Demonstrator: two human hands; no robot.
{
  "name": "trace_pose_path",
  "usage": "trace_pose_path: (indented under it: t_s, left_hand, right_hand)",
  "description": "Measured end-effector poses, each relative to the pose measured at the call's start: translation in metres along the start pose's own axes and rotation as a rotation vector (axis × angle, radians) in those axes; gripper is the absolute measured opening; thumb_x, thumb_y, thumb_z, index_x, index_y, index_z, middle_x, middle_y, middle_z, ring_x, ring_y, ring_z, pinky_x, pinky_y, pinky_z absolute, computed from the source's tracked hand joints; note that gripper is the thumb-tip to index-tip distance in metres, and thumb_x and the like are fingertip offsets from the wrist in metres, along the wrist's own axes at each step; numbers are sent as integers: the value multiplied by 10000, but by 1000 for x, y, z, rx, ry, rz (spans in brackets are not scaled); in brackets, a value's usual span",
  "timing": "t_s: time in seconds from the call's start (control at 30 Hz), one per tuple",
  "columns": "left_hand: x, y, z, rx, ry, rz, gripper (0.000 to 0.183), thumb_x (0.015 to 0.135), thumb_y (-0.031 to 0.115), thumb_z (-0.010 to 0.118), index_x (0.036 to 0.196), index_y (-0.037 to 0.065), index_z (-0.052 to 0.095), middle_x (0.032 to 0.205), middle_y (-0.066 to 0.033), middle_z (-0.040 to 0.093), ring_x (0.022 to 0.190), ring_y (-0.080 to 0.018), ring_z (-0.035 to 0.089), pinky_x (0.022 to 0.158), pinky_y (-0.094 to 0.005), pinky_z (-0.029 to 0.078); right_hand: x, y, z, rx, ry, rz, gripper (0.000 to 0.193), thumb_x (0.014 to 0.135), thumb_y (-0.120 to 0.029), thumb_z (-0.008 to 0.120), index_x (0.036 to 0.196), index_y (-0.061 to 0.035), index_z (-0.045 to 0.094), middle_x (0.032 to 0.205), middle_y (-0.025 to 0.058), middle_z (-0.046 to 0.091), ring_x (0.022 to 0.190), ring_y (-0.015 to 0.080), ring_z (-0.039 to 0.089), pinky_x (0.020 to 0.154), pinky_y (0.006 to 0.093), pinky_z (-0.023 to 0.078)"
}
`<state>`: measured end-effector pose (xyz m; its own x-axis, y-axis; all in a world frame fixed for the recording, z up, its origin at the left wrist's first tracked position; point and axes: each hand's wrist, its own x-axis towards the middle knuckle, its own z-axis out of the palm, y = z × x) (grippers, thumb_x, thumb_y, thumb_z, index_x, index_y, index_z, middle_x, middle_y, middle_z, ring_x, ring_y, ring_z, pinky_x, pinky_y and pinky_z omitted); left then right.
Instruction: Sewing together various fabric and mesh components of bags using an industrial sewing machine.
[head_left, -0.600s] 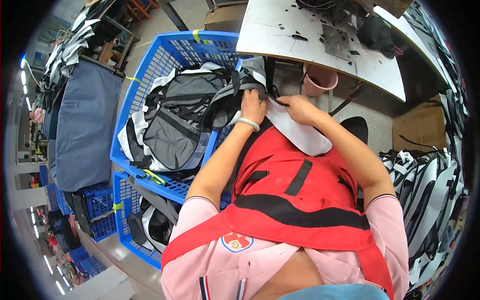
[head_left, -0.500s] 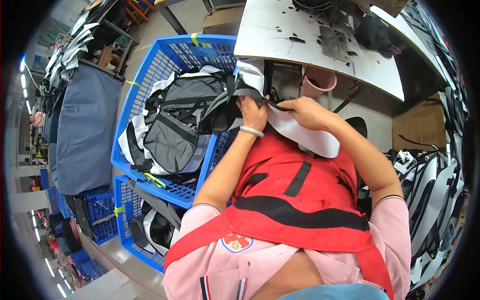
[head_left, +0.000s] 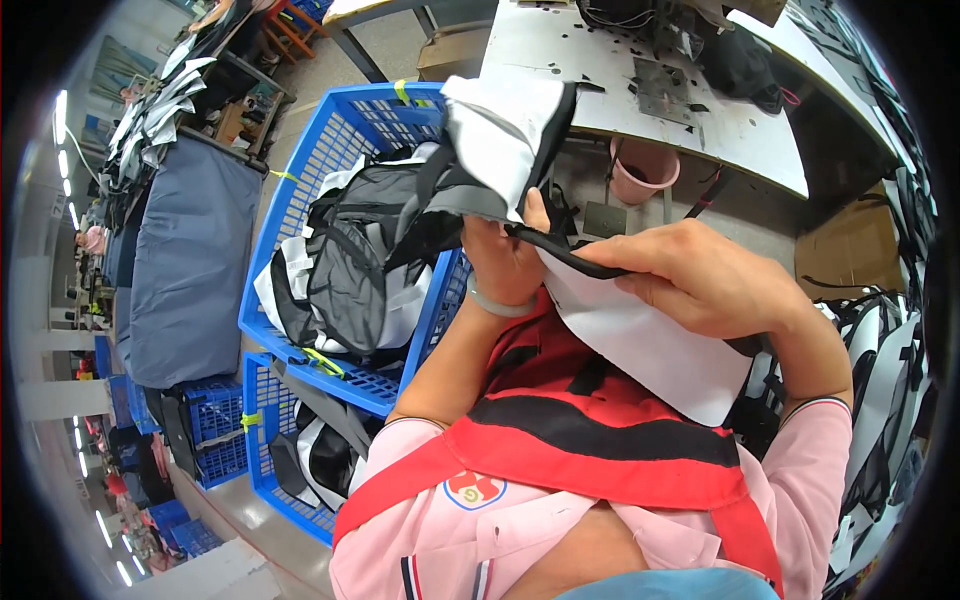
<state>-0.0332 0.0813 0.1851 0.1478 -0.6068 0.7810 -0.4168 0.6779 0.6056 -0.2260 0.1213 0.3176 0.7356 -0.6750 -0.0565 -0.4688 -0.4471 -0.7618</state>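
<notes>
Both hands are raised in front of my red apron (head_left: 600, 440), holding a white fabric panel (head_left: 640, 345) with a black bound edge. My right hand (head_left: 700, 275) pinches that edge between thumb and fingers. My left hand (head_left: 503, 258) is closed round the other end of the edge, where grey and black cloth (head_left: 450, 205) bunches up. Above the left hand a white flap (head_left: 505, 125) of the sewn work stands up, with black trim on its right side. How the pieces join is hidden behind the fingers.
At left, a blue plastic crate (head_left: 262, 285) holds grey, black and white bag pieces; another blue crate (head_left: 262, 440) sits lower. Ahead is a white worktable (head_left: 560, 60) strewn with black scraps, a pink bucket (head_left: 645, 190) below it. White and black strips (head_left: 880, 380) pile up at right.
My hands have lifted the panel up, closer to me, and the right hand has moved rightward along with it. The white flap now rises higher above my left hand.
</notes>
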Motion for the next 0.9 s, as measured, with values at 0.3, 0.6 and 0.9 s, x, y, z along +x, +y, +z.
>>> trace_pose_path:
  t_s: [0.3,0.6,0.9]
  left_hand:
    - [34,24,-46,-64,-471,-39,282,780,-31,618,1061,-43,605,892,-73,668,802,-100,609,719,-249,493]
    - [170,121,-93,-484,-1410,-704,266,766,63,609,1009,-45,600,829,-13,608,731,-53,531,642,-216,443]
    - [121,-5,25,-250,-1472,-539,231,898,126,587,1065,-30,615,866,-10,620,807,-81,528,758,-246,449]
  right_hand:
    - [-20,5,-23,-66,-7,-83,393,838,-5,538,1230,-24,556,1015,210,648,939,382,614,799,408,486]
    - [-46,-10,-76,33,32,-199,402,811,82,559,1200,-11,588,1027,114,672,940,203,632,843,302,480]
    - [-38,62,-74,-171,28,342,499,805,-216,637,1252,-13,551,1075,151,654,980,257,610,872,324,462]
